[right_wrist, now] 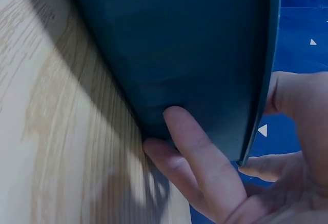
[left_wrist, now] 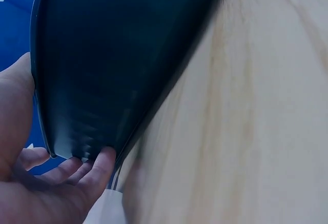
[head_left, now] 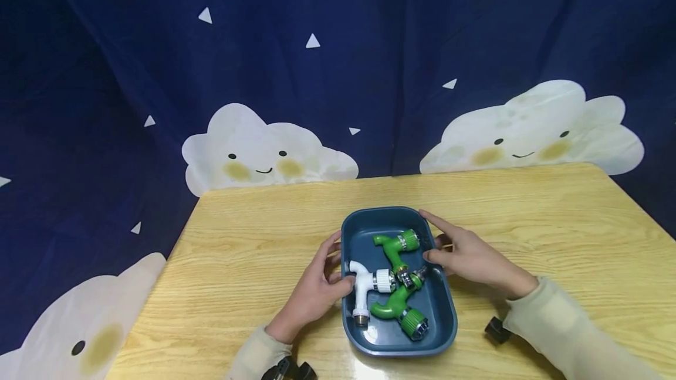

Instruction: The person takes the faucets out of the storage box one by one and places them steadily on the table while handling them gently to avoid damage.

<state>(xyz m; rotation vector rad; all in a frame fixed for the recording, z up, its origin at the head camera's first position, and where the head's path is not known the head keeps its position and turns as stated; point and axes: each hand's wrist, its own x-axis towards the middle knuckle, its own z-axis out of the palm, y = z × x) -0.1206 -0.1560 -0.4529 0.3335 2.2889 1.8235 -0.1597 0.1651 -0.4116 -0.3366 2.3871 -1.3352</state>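
Between both hands is a dark blue plastic bin with rounded corners. The left hand grips its left side, thumb over the rim and fingers against the outer wall. On the opposite side the right hand holds the bin, its thumb over the rim and its index finger stretched along the far corner. Inside lie a white plastic faucet, a green faucet toward the back and another green faucet in front. In the right wrist view, fingertips press the bin's outer wall.
The bin is over a light wood-grain table. Behind the table hangs a dark blue curtain printed with clouds and small white triangles. Black wrist devices show near both sleeves.
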